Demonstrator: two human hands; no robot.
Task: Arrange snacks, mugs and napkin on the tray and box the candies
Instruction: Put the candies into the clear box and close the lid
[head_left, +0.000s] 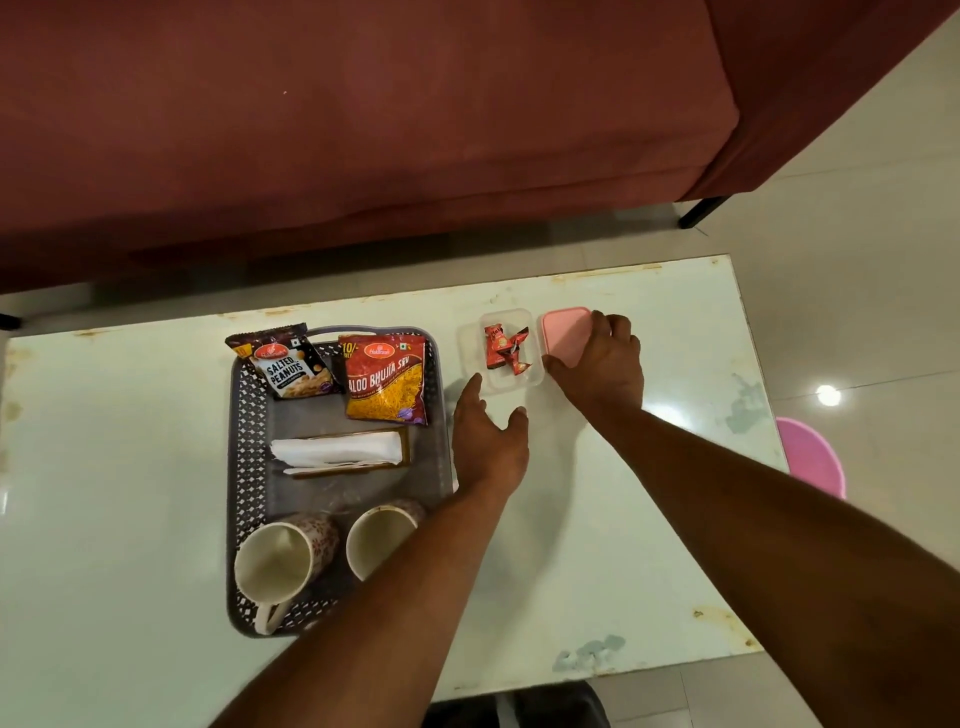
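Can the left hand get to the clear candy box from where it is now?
Probably yes. The left hand is open just short of the clear candy box, with bare table between them. The right hand is on the pink lid beside it, not blocking.

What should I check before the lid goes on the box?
1. Candies inside the box: ok.
2. Lid under the right hand, fingers on its edges: ok; firm grip: cannot tell.
3. Left hand steadying the box: not ok, open and just short of it.
4. Candies below the rim: cannot tell.
5. Snacks, napkin and mugs on the tray: ok.
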